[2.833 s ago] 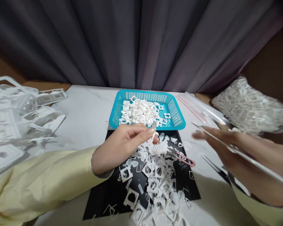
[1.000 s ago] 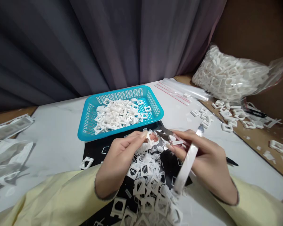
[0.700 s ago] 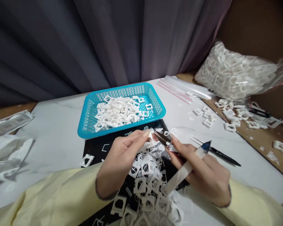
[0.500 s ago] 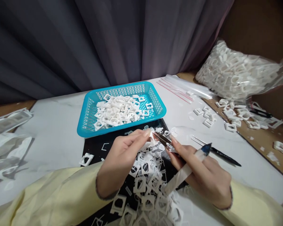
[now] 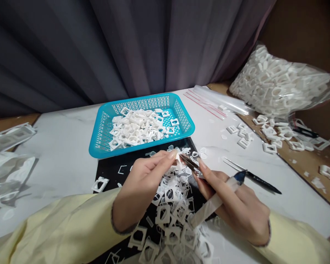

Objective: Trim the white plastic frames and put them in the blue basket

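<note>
My left hand (image 5: 143, 181) pinches a small white plastic piece (image 5: 178, 155) between thumb and forefinger, above a black mat (image 5: 112, 169). My right hand (image 5: 233, 201) is closed on a small pair of snips (image 5: 189, 162), and the blades touch that piece. A white stick with a dark blue tip (image 5: 217, 198) also lies in my right hand, slanting down to the left. Under both hands a pile of white square frames and offcuts (image 5: 173, 223) covers the mat. A blue basket (image 5: 99, 148) with several white pieces in it stands just behind the mat.
A clear bag full of white pieces (image 5: 280, 88) lies at the far right, with loose pieces (image 5: 266, 136) scattered below it. Metal tweezers beside a black pen (image 5: 257, 178) lie right of my hand. Empty zip bags (image 5: 214, 104) lie behind. White plastic frames (image 5: 5, 161) are heaped at left.
My right hand was empty-fingered beside the pile 2.8 s ago; it now holds the snips at the piece. My head turned right. In the last second the white stick dropped lower.
</note>
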Available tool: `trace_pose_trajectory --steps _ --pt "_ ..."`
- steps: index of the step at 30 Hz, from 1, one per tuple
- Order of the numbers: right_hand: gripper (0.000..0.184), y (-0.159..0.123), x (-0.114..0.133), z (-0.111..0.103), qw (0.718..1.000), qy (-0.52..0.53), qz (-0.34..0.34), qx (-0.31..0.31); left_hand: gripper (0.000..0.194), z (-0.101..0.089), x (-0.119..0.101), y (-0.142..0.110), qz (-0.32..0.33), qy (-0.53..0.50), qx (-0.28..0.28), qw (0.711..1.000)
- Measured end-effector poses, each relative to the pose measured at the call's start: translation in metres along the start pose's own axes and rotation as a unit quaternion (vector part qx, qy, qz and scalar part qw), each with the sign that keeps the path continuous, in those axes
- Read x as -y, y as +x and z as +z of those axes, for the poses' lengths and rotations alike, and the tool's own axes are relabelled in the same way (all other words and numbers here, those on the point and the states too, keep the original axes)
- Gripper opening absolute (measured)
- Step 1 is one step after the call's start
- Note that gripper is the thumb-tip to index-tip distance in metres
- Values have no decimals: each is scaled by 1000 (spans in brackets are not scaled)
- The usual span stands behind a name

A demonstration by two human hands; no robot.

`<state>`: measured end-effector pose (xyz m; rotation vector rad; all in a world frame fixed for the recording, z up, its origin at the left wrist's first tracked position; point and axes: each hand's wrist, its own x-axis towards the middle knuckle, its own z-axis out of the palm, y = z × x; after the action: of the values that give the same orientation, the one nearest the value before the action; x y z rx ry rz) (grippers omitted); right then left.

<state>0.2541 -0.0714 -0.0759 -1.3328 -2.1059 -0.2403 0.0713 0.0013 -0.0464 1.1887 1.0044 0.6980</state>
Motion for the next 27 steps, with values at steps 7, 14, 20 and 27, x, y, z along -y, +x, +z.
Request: trace_pose_trajectory --steps 7,14,20,27 --pt "60 -1 -1 1 1000 -24 7 9 27 -1 -1 -1 -11 15 -1 1000" --pt "61 1 -1 1 999 22 -2 27 26 -1 0 -1 -14 12 -2 1000" --pt "59 -4 -4 5 997 65 8 51 25 -1 0 -1 -5 15 -7 1000" --pt "58 -8 -5 5 995 79 12 63 26 -1 3 -2 -5 9 -8 1000"
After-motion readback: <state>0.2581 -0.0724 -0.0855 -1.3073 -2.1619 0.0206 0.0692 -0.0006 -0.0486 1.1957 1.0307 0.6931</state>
